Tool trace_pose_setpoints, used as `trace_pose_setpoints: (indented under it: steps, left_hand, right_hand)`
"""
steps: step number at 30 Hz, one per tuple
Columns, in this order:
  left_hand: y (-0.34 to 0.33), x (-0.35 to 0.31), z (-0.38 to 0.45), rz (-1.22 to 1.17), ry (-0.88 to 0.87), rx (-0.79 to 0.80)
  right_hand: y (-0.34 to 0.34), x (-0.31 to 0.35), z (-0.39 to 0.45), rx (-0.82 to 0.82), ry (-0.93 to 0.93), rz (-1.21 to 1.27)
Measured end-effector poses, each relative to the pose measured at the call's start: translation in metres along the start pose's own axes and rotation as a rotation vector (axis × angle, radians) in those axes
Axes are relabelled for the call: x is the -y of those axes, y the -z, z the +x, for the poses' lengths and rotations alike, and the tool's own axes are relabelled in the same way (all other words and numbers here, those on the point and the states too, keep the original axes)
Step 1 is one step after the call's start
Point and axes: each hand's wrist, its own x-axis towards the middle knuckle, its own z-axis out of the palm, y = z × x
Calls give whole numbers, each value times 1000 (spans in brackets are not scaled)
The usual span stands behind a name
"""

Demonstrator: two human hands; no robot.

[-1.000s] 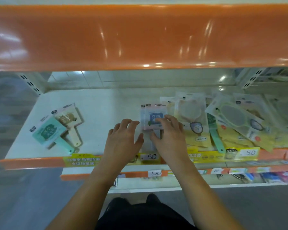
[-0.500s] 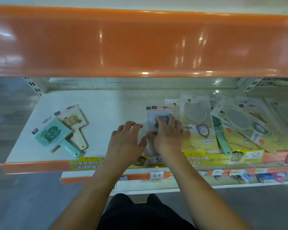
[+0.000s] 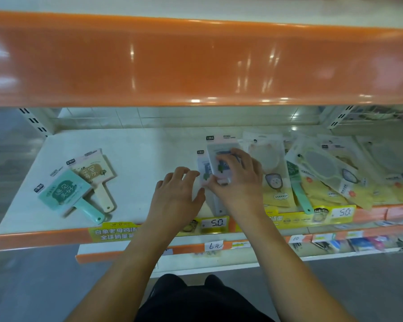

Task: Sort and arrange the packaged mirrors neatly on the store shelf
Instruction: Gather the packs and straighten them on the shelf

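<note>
Head view: a slick, light packaged mirror (image 3: 221, 156), mid-shelf (image 3: 135, 145), was pinched by the right hand (image 3: 237, 182), its fingers (image 3: 236, 156) curled over it; left hand (image 3: 177, 194) lay flat, fingers relaxed. Edges judged safest; glass likely fragile.

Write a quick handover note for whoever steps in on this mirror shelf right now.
Right hand grips the top blue-print mirror pack, which lies offset over a second one.
Left hand is open, fingers at that stack's left edge.
Teal mirror overlaps the cream mirror at the shelf's left, both askew.
Yellow-backed packs lie fanned in a loose overlapping pile on the right.
Done: nothing looks squared yet.
Left: align the blue pair, straighten the left pair, tidy the right pile.
</note>
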Motion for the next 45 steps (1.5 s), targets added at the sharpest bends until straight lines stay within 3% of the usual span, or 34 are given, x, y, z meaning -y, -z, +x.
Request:
trace_pose_setpoints:
  steps: [12, 23, 36, 45]
  left_hand:
    - [-14, -51, 6, 55, -71, -28]
    - [-22, -63, -11, 64, 28, -16]
    - [-2, -9, -56, 120, 243, -99]
    - [35, 59, -72, 175, 264, -154]
  right_hand:
    - [28, -46, -13, 25, -50, -22]
    - [27, -58, -16, 123, 12, 62]
    - [-12, -6, -26, 271, 151, 223]
    - [-40, 68, -31, 324, 197, 118]
